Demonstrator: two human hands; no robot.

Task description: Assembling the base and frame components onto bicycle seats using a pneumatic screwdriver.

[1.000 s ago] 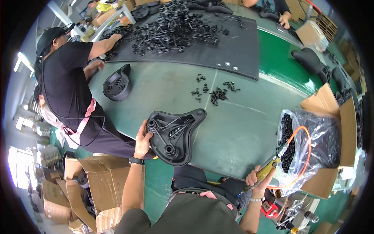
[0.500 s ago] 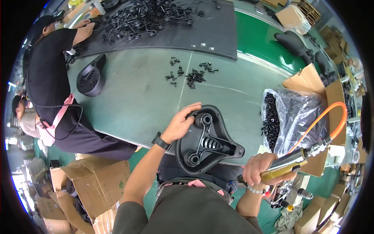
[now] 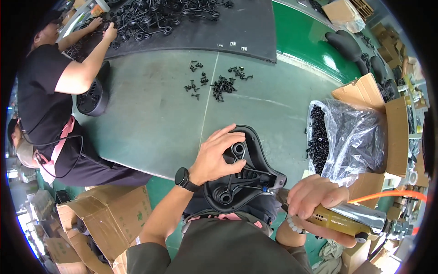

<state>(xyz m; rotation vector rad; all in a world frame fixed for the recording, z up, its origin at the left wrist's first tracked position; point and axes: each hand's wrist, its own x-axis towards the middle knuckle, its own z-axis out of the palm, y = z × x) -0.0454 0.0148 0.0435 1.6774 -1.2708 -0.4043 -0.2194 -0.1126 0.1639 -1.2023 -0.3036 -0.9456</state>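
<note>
A black bicycle saddle (image 3: 263, 157) lies underside up at the table's near edge, showing a wire spring frame with round coil ends. My left hand (image 3: 218, 155) grips its far left part, thumb inside by the upper coil and fingers bent over the frame. In my right hand (image 3: 315, 198) is an air screwdriver (image 3: 344, 220), yellow and silver, with an orange hose (image 3: 388, 195). The tool's front end points left at the saddle's narrow nose; a small blue spot shows there. Whether the bit touches is too small to tell.
Loose black screws (image 3: 223, 85) lie beyond the saddle. At right stands an open carton (image 3: 396, 137) with a plastic bag (image 3: 353, 137) of black screws. A co-worker (image 3: 45, 105) at far left reaches to a pile of black frames (image 3: 155, 20). Another saddle (image 3: 93, 98) sits beside them.
My left hand has shifted from the saddle's rim onto its frame, thumb now inside. The screwdriver has swung down, its front end now at the nose. The co-worker's arms have moved.
</note>
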